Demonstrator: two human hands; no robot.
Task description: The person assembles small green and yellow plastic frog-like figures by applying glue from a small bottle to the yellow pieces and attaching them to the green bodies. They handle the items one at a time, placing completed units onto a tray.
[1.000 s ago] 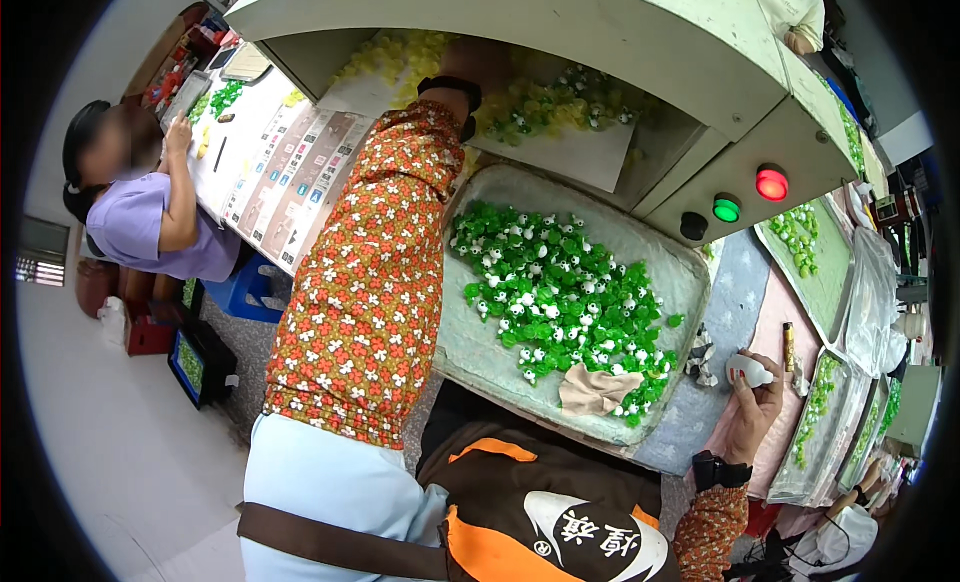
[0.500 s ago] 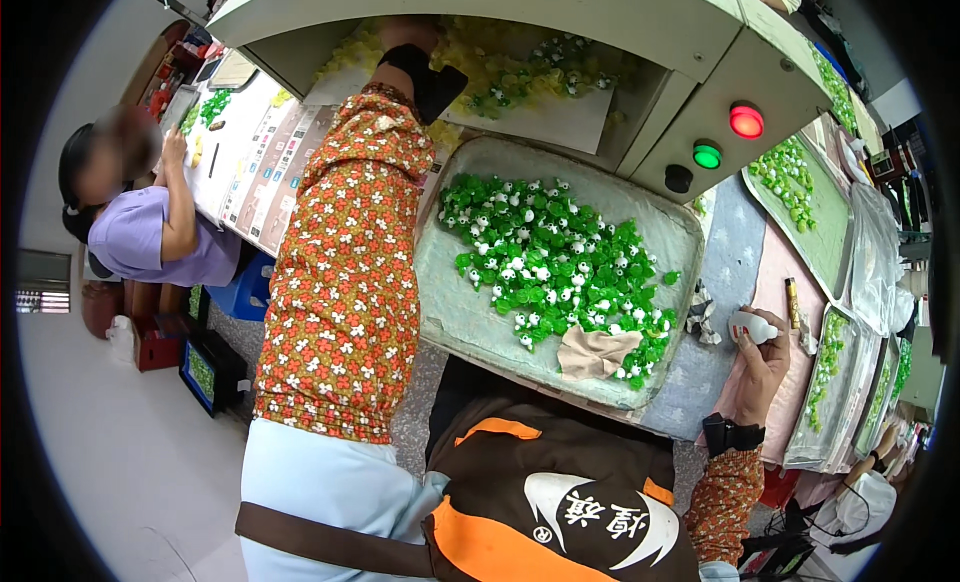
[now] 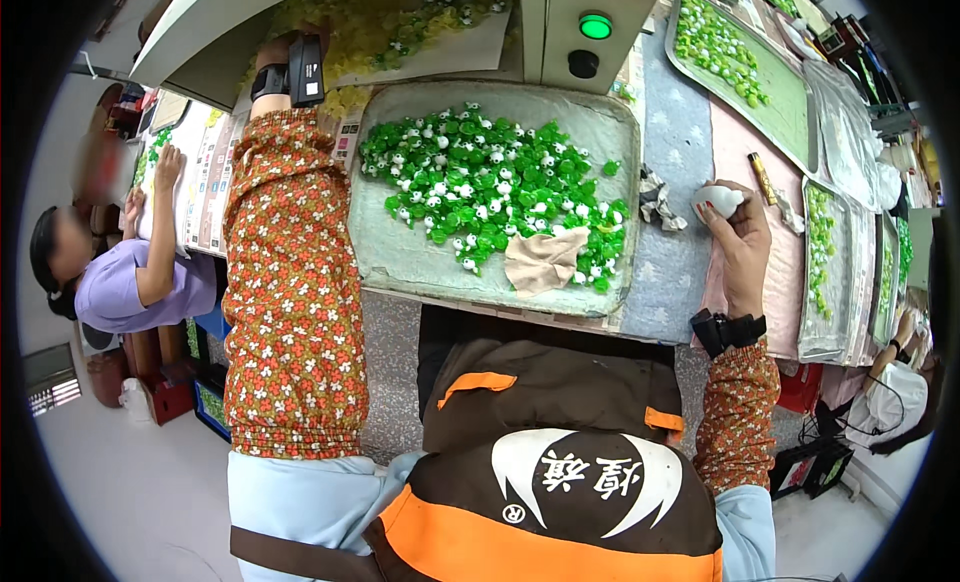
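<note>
My left hand (image 3: pixel 276 52) reaches under the hood of a pale machine, among yellowish pieces (image 3: pixel 350 52). Its fingers are hidden in there, and a black band with a dark box sits at the wrist. A small white squeeze bottle (image 3: pixel 716 201) is in my right hand (image 3: pixel 742 240), held just above the cloth at the right. Between my arms lies a pale tray (image 3: pixel 385 257) full of small green pieces with white, dark-spotted balls (image 3: pixel 480 182). A beige scrap of cloth (image 3: pixel 545 262) rests on the pieces at the tray's near right.
The machine's front post carries a green lamp (image 3: pixel 595 26), a red lamp and a black knob (image 3: pixel 582 64). Crumpled paper (image 3: pixel 660 200) and a yellow-black tube (image 3: pixel 762 177) flank the bottle. More trays of green pieces (image 3: pixel 720 57) stand right. A person in purple (image 3: pixel 150 287) sits left.
The view has shifted, so the tray and machine appear farther left and higher. My left hand stays under the hood; the bottle, still in my right hand, has tilted.
</note>
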